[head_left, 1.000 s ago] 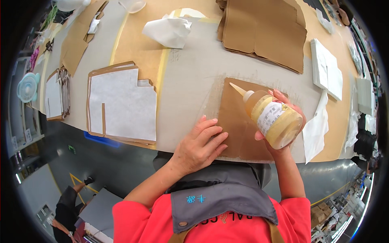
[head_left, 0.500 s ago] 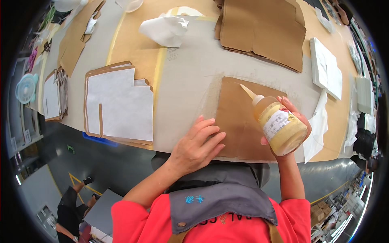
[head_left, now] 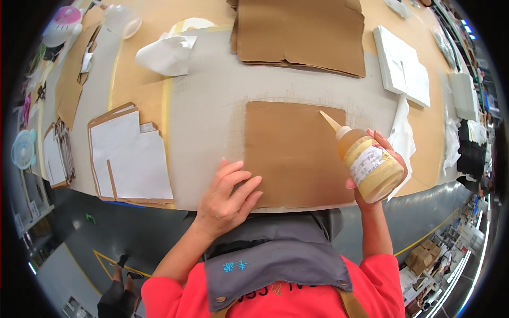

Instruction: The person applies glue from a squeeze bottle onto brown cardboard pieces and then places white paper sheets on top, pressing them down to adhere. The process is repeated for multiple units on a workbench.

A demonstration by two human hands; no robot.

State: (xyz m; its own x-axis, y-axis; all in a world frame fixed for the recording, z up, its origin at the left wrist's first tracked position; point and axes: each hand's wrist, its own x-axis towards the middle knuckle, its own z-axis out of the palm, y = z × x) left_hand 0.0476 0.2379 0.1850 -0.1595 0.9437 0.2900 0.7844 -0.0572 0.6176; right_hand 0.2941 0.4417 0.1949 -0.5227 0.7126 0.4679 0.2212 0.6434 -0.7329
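A brown cardboard sheet (head_left: 294,151) lies flat at the near edge of the grey-topped table (head_left: 207,106). My left hand (head_left: 228,199) rests flat on the sheet's lower left corner, fingers spread. My right hand (head_left: 379,175) grips a squeeze bottle of yellowish glue (head_left: 368,161), tilted so its pointed nozzle aims at the sheet's upper right corner, just above the surface.
A stack of brown cardboard (head_left: 299,34) lies at the far side. White shaped panels on cardboard (head_left: 130,156) sit to the left. White sheets (head_left: 403,66) and a white cloth (head_left: 403,138) lie to the right. Crumpled white paper (head_left: 167,53) sits far left.
The glue bottle has shifted slightly right and up, with its nozzle now at the sheet's upper right corner. My left hand stays pressed on the sheet's lower left.
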